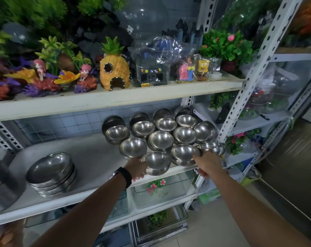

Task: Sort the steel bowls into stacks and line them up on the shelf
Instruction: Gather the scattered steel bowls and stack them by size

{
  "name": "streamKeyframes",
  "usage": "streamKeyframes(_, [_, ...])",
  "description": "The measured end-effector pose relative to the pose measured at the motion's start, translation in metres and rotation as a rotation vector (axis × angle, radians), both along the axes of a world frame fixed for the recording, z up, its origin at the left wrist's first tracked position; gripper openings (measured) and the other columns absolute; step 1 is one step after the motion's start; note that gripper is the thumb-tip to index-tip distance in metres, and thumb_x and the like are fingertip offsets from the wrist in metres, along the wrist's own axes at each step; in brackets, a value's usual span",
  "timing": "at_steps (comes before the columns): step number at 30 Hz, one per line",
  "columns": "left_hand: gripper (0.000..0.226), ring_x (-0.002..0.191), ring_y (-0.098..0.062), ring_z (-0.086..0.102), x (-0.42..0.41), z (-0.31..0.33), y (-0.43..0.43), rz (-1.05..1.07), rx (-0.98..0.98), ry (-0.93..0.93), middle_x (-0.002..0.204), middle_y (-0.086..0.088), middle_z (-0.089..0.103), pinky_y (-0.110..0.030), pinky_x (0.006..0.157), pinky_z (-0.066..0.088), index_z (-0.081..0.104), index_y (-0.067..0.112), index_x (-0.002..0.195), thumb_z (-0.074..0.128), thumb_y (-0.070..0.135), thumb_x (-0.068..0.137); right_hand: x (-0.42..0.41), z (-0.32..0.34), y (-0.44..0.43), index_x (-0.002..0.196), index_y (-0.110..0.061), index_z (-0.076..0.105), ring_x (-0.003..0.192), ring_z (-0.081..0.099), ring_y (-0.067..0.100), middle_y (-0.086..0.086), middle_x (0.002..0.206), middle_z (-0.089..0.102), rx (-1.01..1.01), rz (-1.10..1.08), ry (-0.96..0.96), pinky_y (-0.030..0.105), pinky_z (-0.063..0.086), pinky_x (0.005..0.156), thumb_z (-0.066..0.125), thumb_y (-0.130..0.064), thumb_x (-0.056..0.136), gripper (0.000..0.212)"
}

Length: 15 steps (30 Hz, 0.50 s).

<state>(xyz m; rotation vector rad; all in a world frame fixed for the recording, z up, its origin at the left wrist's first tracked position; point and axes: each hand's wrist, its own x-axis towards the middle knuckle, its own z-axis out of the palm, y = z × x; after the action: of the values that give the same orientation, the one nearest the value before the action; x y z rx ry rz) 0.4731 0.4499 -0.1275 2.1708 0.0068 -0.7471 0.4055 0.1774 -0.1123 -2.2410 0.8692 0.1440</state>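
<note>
Several stacks of small steel bowls (161,140) stand in rows on the right half of the white middle shelf (90,157). My left hand (137,169) grips the front stack of bowls (156,163) at the shelf's front edge. My right hand (207,164) holds the rightmost front bowl stack (211,148), next to another front stack (185,154). A stack of larger, shallow steel bowls (51,172) sits tilted on the left of the same shelf.
The upper shelf (115,98) carries aquarium ornaments, among them a pineapple house (114,68) and plastic plants. A white slotted upright (247,82) stands just right of the bowls. Glass tanks (160,191) sit below. A large steel pot (3,186) is at far left.
</note>
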Motion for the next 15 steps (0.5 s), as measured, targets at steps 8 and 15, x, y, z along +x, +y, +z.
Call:
streamKeyframes(8, [0.03,0.036,-0.01,0.043,-0.01,0.002,0.013,0.084,-0.117,-0.01,0.067,-0.01,0.066,-0.018,0.039,0.024,0.055,0.013,0.116,0.038,0.024,0.094,0.013,-0.036,0.01,0.119,-0.006,0.052,0.053,0.067,0.032,0.023,0.079,0.073,0.375,-0.206,-0.14,0.04,0.058,0.052,0.032,-0.054,0.105,0.053])
streamKeyframes(15, [0.023,0.062,-0.015,0.061,-0.005,0.007,0.02,0.093,-0.114,-0.199,0.078,-0.01,0.066,-0.029,0.065,0.056,0.057,0.006,0.104,0.036,0.015,0.105,0.012,-0.038,0.023,0.123,-0.008,0.045,0.038,0.057,0.025,0.021,0.072,0.073,0.504,-0.267,-0.274,0.027,0.046,0.04,0.032,-0.047,0.107,0.044])
